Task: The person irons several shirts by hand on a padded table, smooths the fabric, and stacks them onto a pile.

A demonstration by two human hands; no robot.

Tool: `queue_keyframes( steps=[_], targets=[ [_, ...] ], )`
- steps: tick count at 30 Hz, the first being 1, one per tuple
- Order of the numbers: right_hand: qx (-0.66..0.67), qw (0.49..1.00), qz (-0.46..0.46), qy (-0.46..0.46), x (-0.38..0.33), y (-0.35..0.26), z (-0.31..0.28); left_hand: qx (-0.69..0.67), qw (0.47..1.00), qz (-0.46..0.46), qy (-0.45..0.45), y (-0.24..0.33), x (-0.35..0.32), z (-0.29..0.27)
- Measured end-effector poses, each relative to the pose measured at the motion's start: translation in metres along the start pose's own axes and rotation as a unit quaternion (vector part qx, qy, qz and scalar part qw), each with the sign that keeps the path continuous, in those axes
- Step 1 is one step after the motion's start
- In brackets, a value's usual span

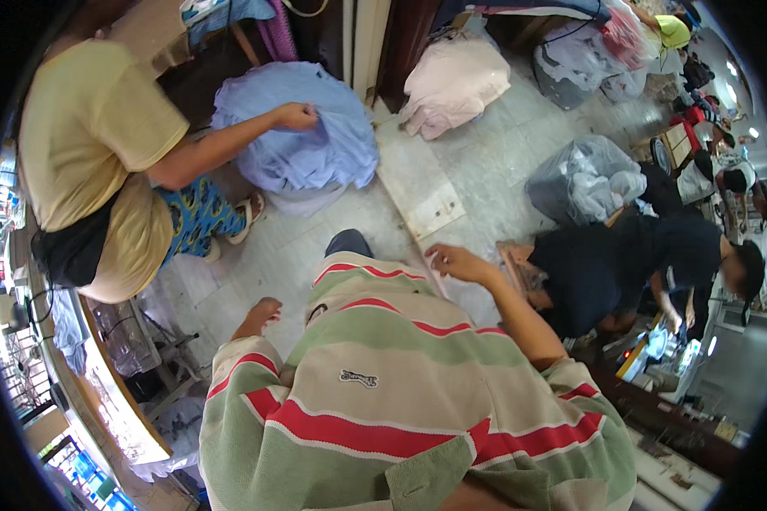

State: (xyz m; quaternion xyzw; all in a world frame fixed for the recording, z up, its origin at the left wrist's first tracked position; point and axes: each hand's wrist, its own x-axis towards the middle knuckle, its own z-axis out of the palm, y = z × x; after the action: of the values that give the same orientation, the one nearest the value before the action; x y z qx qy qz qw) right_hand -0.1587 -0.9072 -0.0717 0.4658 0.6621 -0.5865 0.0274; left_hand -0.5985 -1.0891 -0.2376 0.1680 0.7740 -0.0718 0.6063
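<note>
I look down over my own chest in a green, cream and red striped shirt (pixel 400 392). My left hand (pixel 260 313) hangs by my left side over the tiled floor, fingers curled in, with nothing visible in it. My right hand (pixel 452 260) is stretched forward just past the shirt's hem, fingers apart and holding nothing. It hovers above the floor next to a pale board (pixel 418 183). A big pile of light blue cloth (pixel 315 140) lies farther ahead, out of reach of both hands.
A person in a yellow shirt (pixel 94 136) sits at the left, gripping the blue pile. Another person in dark clothes (pixel 631 264) bends low at the right. A pink cloth bundle (pixel 456 81) and clear bags of fabric (pixel 584 175) stand behind.
</note>
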Motion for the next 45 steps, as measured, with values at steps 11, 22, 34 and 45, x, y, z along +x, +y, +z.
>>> queue_keyframes(
  steps=[11, 22, 34, 45],
  targets=[
    [0.290, 0.934, 0.085, 0.190, 0.040, 0.109, -0.220, 0.088, 0.901, 0.414, 0.092, 0.567, 0.103, 0.083],
    [0.367, 0.836, 0.341, 0.224, -0.005, 0.206, -0.317, 0.013, 0.941, 0.257, 0.221, 0.863, 0.157, 0.075],
    [0.126, 0.931, 0.098, 0.330, 0.122, 0.207, -0.567, -0.260, 0.774, 0.576, -0.039, 0.901, -0.034, 0.173],
    [-0.350, 0.881, -0.221, -0.230, 0.281, 0.123, -0.794, -0.131, 0.648, 0.750, -0.025, 0.983, -0.322, 0.171]
  ],
)
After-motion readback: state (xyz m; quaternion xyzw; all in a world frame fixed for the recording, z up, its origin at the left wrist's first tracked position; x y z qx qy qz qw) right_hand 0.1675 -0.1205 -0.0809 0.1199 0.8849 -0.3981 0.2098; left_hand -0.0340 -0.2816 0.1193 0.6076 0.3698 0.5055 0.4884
